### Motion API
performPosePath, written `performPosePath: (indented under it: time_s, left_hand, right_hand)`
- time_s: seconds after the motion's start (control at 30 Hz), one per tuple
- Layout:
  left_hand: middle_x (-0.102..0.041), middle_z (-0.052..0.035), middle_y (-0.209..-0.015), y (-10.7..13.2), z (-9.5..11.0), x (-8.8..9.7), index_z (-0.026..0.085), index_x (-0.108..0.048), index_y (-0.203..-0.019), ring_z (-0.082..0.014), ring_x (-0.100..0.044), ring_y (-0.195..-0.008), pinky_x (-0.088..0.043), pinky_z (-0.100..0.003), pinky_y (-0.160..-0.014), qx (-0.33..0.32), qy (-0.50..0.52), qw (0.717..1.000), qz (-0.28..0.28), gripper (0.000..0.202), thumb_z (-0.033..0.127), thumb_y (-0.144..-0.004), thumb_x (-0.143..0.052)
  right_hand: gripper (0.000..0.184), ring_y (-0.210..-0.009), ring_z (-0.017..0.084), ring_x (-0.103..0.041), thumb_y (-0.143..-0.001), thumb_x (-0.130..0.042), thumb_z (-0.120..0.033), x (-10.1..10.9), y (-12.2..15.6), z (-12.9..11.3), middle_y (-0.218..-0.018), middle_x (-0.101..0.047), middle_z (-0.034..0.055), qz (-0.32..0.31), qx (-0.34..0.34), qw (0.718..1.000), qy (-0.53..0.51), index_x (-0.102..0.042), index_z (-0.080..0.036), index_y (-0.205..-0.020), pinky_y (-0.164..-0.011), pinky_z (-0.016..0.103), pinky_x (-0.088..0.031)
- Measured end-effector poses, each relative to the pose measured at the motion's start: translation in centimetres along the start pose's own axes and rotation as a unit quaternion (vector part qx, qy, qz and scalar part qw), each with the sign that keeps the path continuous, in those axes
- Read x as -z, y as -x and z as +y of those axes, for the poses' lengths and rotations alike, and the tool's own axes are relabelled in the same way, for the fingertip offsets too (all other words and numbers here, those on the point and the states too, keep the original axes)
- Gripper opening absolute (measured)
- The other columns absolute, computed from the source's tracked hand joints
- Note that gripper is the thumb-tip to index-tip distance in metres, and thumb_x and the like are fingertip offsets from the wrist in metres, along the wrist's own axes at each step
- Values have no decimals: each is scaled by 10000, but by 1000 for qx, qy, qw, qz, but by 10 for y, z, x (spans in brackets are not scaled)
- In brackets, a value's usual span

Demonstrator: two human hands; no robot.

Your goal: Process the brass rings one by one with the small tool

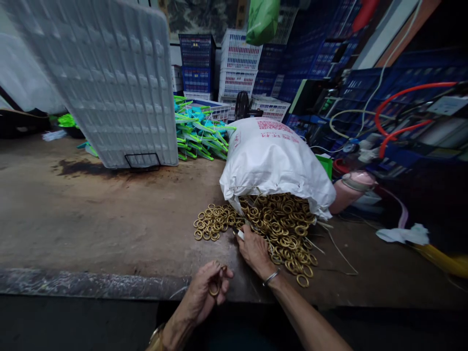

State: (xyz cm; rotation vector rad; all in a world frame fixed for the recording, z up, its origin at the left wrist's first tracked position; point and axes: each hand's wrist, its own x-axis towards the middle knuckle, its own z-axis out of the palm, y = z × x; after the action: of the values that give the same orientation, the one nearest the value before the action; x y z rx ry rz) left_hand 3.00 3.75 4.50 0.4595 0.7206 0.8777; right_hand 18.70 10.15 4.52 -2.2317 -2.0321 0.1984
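Observation:
My left hand is closed on brass-coloured rings near the table's front edge; how many it holds is partly hidden by the fingers. My right hand grips a small white-handled tool with a dark tip, its kind unclear, at the left border of the ring pile. That pile spills from the mouth of a white woven sack with red print, which lies on its side. A smaller spread of loose rings reaches leftwards from it.
The brown wooden table has a dark stain near a ribbed translucent panel standing in a black wire stand. Behind are green and teal plastic pieces and stacked crates. A pink cylinder and red hoses are at right.

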Motion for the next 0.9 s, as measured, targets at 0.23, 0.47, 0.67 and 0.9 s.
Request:
performPosePath:
  time_s: [0.23, 0.47, 0.67, 0.9]
  left_hand:
    - [-597, -9, -671, -1, 7, -1, 172, -531, -813, -82, -504, -475, -282, -153, -366, 30, 62, 998, 5, 203, 280, -679, -639]
    - [-573, -20, -689, -6, 6, 5, 139, -503, -661, -86, -531, -559, -310, -153, -406, 39, 110, 993, 20, 230, 291, -673, -674]
    - [-519, 41, -602, -13, 11, -5, 169, -493, -767, -61, -467, -452, -279, -140, -346, -37, -45, 995, 79, 344, 433, -648, -679]
    - [-429, 90, -478, -19, 6, -2, 182, -479, -728, -30, -307, -337, -207, -153, -330, -61, -188, 974, 108, 349, 512, -698, -588]
  right_hand:
    - [134, -666, 180, -625, -876, -423, -286, -6, -11, 3, -755, -657, 70, -4, -5, 1000, -11, -479, -181, -940, -539, 252, -276]
    - [97, -613, 143, -566, -835, -435, -226, 0, -6, 9, -696, -617, 18, -9, 28, 996, -85, -514, -194, -881, -528, 235, -249]
    - [103, -590, 130, -515, -814, -423, -251, 0, 22, 4, -667, -568, -15, 17, 116, 966, -229, -515, -213, -839, -567, 215, -319]
    - [110, -578, 120, -462, -817, -417, -296, 12, 40, -12, -634, -488, -36, -40, 123, 918, -375, -482, -216, -777, -550, 213, -338]
